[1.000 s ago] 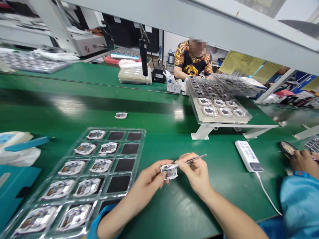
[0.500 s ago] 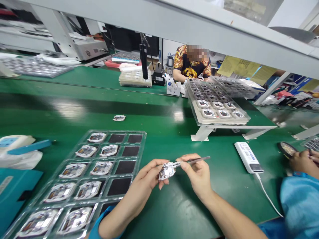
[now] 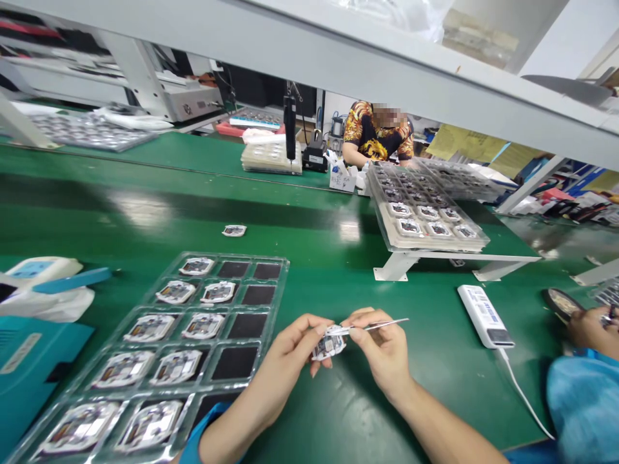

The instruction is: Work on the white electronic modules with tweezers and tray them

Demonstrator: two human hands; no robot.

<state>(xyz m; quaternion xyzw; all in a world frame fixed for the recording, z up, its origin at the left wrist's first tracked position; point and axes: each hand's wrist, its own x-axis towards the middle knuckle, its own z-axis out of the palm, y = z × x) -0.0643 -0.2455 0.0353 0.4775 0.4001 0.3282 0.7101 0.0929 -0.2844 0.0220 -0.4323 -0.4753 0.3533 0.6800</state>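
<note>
In the head view my left hand [image 3: 293, 351] pinches a small white-framed electronic module [image 3: 329, 347], holding it above the green bench. Tweezers [image 3: 394, 322] are gripped between the thumb and fingers of my right hand [image 3: 384, 348]. Their tips reach the module's upper edge; what they touch there is too small to make out. To the left lies a clear plastic tray [image 3: 285, 274] with dark-lined pockets. Similar modules fill its left and middle columns in part, and its right-hand pockets show bare dark pads.
A loose module [image 3: 235, 230] lies behind the tray. Stacked trays [image 3: 430, 241] of modules rest on a raised stand at right. A white corded device [image 3: 483, 316] sits right of my hands, near a co-worker's hand [image 3: 592, 328]. An electric screwdriver [image 3: 289, 125] hangs at the back.
The module in my left hand has tilted, showing more of its face. The tweezers lie flatter against its upper edge. The whole view has shifted slightly.
</note>
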